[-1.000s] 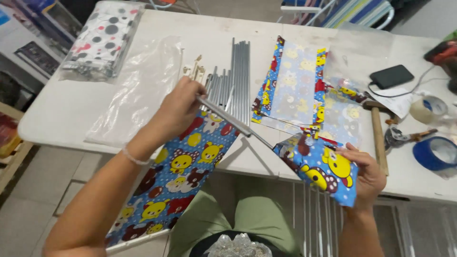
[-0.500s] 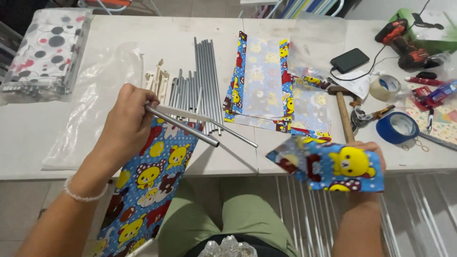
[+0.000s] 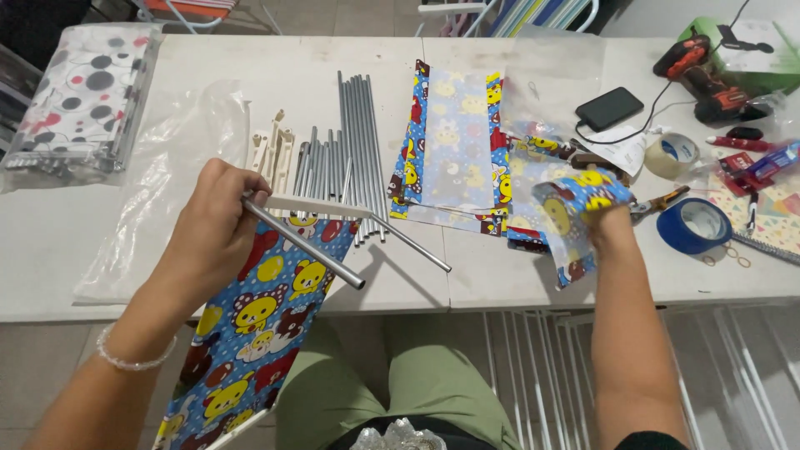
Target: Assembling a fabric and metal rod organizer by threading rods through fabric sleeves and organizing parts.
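We've got left hand (image 3: pixel 208 237) fisted on 2 grey metal tubes (image 3: pixel 304 246) aimed 4 o'clock, right hand (image 3: pixel 596 221) gripping bear-print blue fabric (image 3: pixel 567 212) at 2 o'clock, keeping it taut.

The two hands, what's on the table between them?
In the head view, between the left hand and the right hand lie a row of grey metal tubes and a flat cartoon-print fabric panel.
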